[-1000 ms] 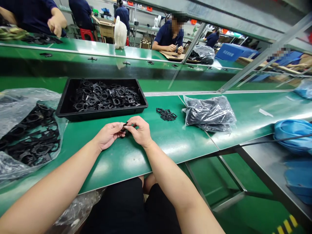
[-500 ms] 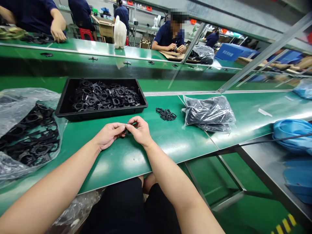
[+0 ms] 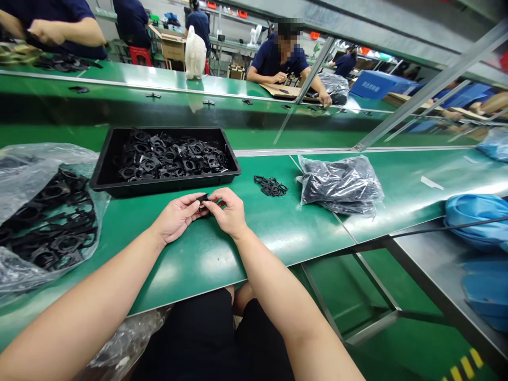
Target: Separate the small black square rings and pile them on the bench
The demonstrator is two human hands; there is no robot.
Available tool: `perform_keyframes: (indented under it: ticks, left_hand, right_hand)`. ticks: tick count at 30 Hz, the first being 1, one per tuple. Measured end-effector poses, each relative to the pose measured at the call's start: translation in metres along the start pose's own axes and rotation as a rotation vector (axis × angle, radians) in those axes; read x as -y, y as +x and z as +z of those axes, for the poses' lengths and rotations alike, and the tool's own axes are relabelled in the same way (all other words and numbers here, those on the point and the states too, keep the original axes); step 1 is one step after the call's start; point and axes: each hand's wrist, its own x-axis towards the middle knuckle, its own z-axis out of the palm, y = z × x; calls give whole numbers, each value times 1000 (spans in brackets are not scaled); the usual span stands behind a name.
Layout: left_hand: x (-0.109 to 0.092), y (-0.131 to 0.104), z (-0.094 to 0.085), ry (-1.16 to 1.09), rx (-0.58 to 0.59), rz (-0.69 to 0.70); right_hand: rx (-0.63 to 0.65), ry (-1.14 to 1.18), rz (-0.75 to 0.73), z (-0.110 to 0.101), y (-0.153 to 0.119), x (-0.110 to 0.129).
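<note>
Between my fingertips is a small black plastic part (image 3: 203, 199), partly covered by the fingers. My left hand (image 3: 177, 216) is closed on its left side, and my right hand (image 3: 229, 211) pinches it from the right. Both hands are just above the green table (image 3: 190, 270). Behind them stands a black tray (image 3: 166, 186) heaped with black plastic parts (image 3: 170, 153) that have round openings. A small pile of black rings (image 3: 270, 186) lies on the table to the right of my hands.
At left lies an open clear plastic bag (image 3: 47, 222) of black frames. Closed bags of black parts (image 3: 339, 182) lie at right. Beyond a low ledge, a belt (image 3: 178, 100) carries small black pieces. Co-workers sit across it. A metal post (image 3: 428, 84) slants at right.
The black part now shows more above my fingertips; my hands have barely shifted. Across the belt, one co-worker has stretched an arm to the belt and another has drawn a hand back.
</note>
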Motion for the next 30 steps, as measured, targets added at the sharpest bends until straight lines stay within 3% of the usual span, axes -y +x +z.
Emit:
perform_keyframes:
  ticks: [7, 13, 18, 24, 30]
  left_hand:
    - [0, -1, -1, 29, 8, -20]
    - [0, -1, -3, 35, 25, -46]
    - [-1, -1, -3, 32, 18, -49]
    - [-4, -1, -3, 48, 47, -94]
    - [-5, 0, -4, 37, 11, -121]
  right_hand:
    - [21, -29, -70, -1, 1, -2]
    - [28, 25, 39, -2, 1, 0]
    - [81, -21, 15, -3, 1, -2]
    - [34, 96, 107, 3, -2, -8]
    - [130, 170, 155, 3, -2, -11]
